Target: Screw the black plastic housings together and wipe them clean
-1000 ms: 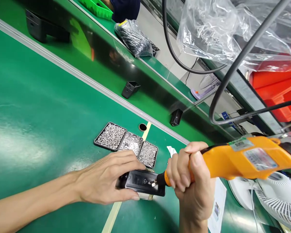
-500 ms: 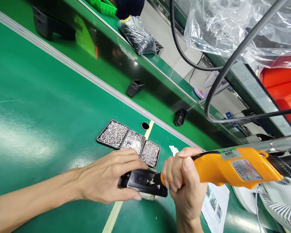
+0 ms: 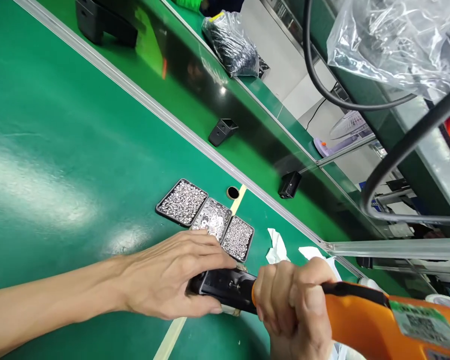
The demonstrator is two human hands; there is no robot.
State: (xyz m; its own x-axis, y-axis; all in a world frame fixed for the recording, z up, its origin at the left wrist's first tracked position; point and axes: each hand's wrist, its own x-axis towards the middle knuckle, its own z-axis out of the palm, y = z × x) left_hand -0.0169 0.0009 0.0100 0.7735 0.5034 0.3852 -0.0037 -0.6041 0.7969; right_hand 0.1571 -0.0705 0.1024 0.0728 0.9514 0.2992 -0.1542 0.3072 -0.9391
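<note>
My left hand [image 3: 176, 275] is closed around the left end of a black plastic housing [image 3: 221, 290], thumb on the near side and fingers on the far side. The housing lies on a pale block mostly hidden beneath it. My right hand [image 3: 296, 305] grips an orange electric screwdriver [image 3: 367, 322], whose tip points at a small screw [image 3: 232, 284] in the housing. Whether the bit touches the screw is hard to tell. Just beyond my left hand sit three joined black trays, with small metal parts in the left tray [image 3: 183, 202], washers in the middle tray [image 3: 212, 218] and nut-like pieces in the right tray [image 3: 238, 238].
A round black-topped piece [image 3: 233, 193] lies beside yellow tape [image 3: 238, 200]. White paper scraps [image 3: 276, 247] lie right of the trays. Black brackets [image 3: 223, 131] stand behind the metal rail [image 3: 195, 142]. A thick dark cable [image 3: 367, 195] hangs at the right, near a clear plastic bag [image 3: 393, 45].
The screwdriver's rear end has swung down and towards me, with my right hand lower around it. My left hand stays on the housing. The whole view has shifted a little.
</note>
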